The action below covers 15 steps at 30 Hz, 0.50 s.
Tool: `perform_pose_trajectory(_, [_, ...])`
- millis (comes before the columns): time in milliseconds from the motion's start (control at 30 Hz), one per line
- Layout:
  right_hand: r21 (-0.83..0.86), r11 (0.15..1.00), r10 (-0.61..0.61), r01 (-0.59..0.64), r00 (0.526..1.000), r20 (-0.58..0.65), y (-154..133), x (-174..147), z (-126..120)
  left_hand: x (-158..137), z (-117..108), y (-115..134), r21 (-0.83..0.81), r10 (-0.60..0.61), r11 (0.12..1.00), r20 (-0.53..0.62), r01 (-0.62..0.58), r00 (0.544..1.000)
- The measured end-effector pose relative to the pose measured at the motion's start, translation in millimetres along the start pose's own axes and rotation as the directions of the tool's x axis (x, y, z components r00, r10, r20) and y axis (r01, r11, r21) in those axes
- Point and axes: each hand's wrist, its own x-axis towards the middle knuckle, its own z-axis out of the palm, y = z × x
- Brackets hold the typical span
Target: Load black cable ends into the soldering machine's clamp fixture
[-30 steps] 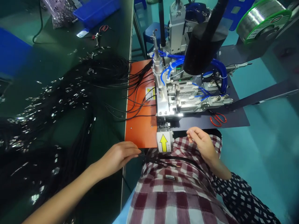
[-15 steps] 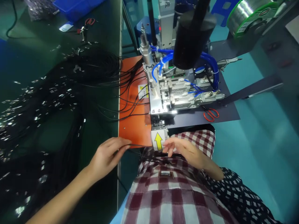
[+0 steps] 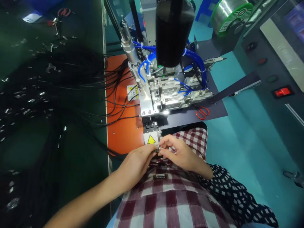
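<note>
My left hand (image 3: 140, 158) is closed in a pinch on a black cable, close to the cable's end, in front of the machine. Thin pale wires (image 3: 162, 147) fan out from that end toward my right hand (image 3: 179, 152). The fingers of my right hand are curled round these wires, thumb below and index finger above. Just behind the fingertips is a white plate with a yellow arrow (image 3: 151, 138), partly covered by my left hand. The machine (image 3: 163, 95) has metal slides and blue air tubes, with several black cables (image 3: 118, 95) running into it across an orange plate (image 3: 123, 136).
A large heap of black cables with shiny ends (image 3: 47, 82) lies on the dark table at left. Red-handled scissors (image 3: 202, 112) lie on the machine's base. A solder wire spool (image 3: 231, 15) stands at the back right, near a panel with a red switch (image 3: 282, 92).
My left hand has brought the cable end right, up to my right hand, and the wires now show between them. My right hand's fingers have curled in. The view has shifted right.
</note>
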Motion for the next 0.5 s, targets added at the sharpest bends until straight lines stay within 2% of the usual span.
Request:
perform_pose_trajectory(133, [0.083, 0.996, 0.042, -0.036, 0.996, -0.074, 8.8, -0.3, -10.2, 3.0, 1.0, -2.1, -0.083, -0.009, 0.997, -0.049, 0.005, 0.999])
perform_pose_trajectory(267, [0.113, 0.993, 0.034, -0.022, 0.994, -0.106, 11.2, 2.0, -8.0, 7.1, -0.4, 0.6, -0.119, -0.012, 0.993, -0.067, 0.004, 0.998])
perform_pose_trajectory(367, [0.129, 0.992, 0.029, -0.012, 0.991, -0.131, 8.5, 4.1, -4.5, 14.4, -4.0, 5.4, -0.194, -0.019, 0.981, -0.026, 0.013, 0.999])
perform_pose_trajectory(433, [0.077, 0.997, 0.010, 0.001, 0.990, -0.144, 5.7, 4.7, -4.5, 19.2, -6.0, 6.6, -0.263, -0.029, 0.964, -0.007, 0.026, 1.000])
perform_pose_trajectory(500, [-0.055, 0.997, -0.060, 0.051, 0.984, -0.166, 2.8, 5.0, -5.9, 22.9, -6.3, 5.4, -0.314, -0.048, 0.949, -0.031, 0.036, 0.998])
